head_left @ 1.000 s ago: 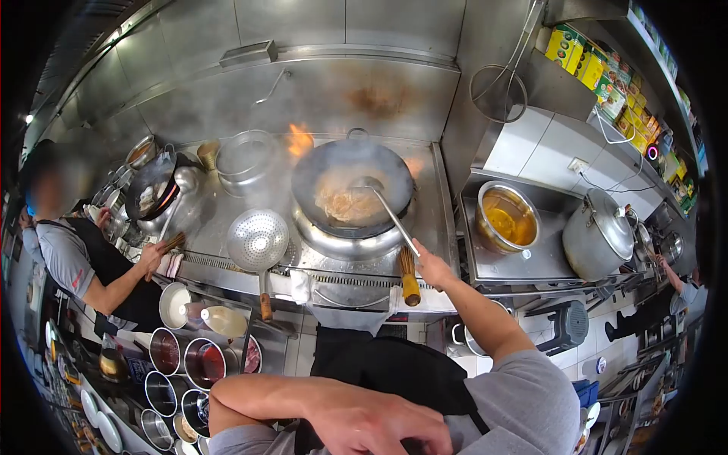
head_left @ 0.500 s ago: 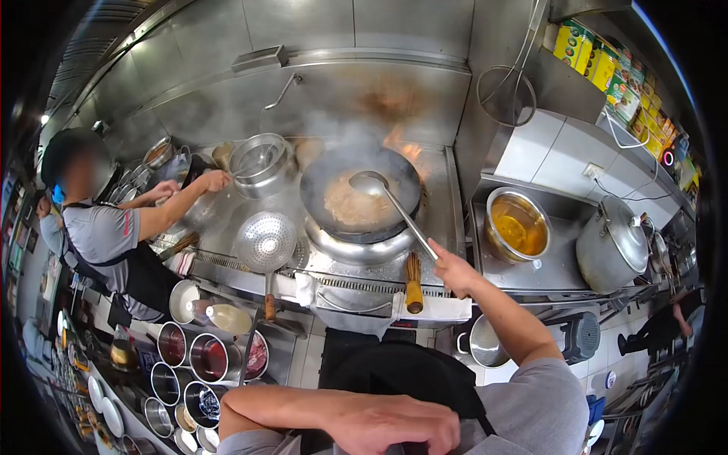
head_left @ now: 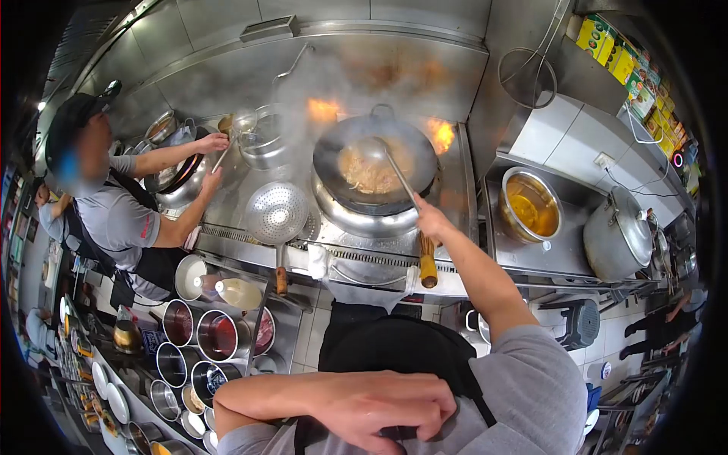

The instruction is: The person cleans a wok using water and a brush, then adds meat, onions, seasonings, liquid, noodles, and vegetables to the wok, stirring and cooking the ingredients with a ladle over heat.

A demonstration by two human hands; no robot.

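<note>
My right hand is closed around the handle of a long metal ladle. The ladle's bowl rests in a dark wok, among steaming light-brown food that I cannot identify. The wok sits on a round metal burner ring, and flames flare behind it on both sides. My left hand lies across my chest in front of the black apron. Its fingers are bent, its thumb stands apart from them, and nothing shows in it.
To the left, a co-worker handles another wok. A perforated strainer and a bamboo brush lie along the stove front. Rightward stand a bowl of yellow liquid and a lidded pot. Several sauce containers stand lower left.
The ladle has gone deeper into the food, and my right hand has moved up and left. Flame now shows left of the wok too. The co-worker's arms have shifted; the view has turned slightly.
</note>
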